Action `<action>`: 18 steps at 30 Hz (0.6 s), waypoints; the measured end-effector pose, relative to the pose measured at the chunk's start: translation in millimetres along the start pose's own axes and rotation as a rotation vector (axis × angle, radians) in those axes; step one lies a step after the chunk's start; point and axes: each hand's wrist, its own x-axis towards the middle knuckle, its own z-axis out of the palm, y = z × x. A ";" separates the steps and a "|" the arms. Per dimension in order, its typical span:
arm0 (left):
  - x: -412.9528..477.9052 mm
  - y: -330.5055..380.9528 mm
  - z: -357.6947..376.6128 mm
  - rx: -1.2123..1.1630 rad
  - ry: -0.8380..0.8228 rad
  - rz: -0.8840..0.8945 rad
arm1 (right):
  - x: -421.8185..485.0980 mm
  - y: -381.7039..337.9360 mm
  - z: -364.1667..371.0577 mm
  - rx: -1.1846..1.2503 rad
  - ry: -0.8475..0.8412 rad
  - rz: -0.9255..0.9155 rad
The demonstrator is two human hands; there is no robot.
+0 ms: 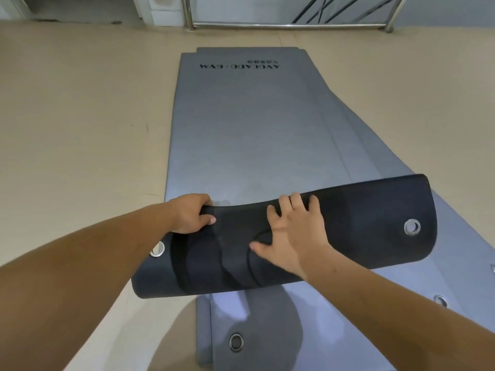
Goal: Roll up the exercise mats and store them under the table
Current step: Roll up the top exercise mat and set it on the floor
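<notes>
1. The top mat (pixel 241 124) lies flat on a stack (pixel 401 290) of grey mats on the floor (pixel 80 129). Its near end is turned over into a flap (pixel 361 228), dark underside up.
2. My left hand (pixel 191 214) is clamped on the flap's left end, thumb on top and fingers curled beneath, so I can draw the fold tight.
3. My right hand (pixel 292 231) lies spread flat, fingers apart, pressing the flap's middle. I judge this stops the foam springing back, and wrinkles gather beside it.
4. The flap's right end, by an eyelet (pixel 412 226), is unheld and sits askew, so the roll could start crooked.
5. Rolling has barely begun, and no table is in view.
</notes>
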 end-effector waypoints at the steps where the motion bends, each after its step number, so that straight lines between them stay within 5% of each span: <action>1: 3.1 -4.5 1.6 -0.013 0.022 -0.008 | -3.1 -6.3 2.6 -0.021 -0.057 0.015; 6: -0.1 -1.5 7.4 0.124 0.148 0.022 | 8.3 -4.1 28.9 -0.028 -0.301 -0.031; 9: -23.7 23.7 16.3 0.300 0.256 0.184 | 26.0 14.8 33.2 0.092 -0.343 -0.118; 11: -42.0 43.0 25.0 0.418 0.190 0.266 | 38.0 25.4 28.4 0.165 -0.358 -0.139; 18: -59.5 27.9 71.9 0.631 -0.039 0.030 | 51.4 28.9 25.3 0.392 -0.501 -0.093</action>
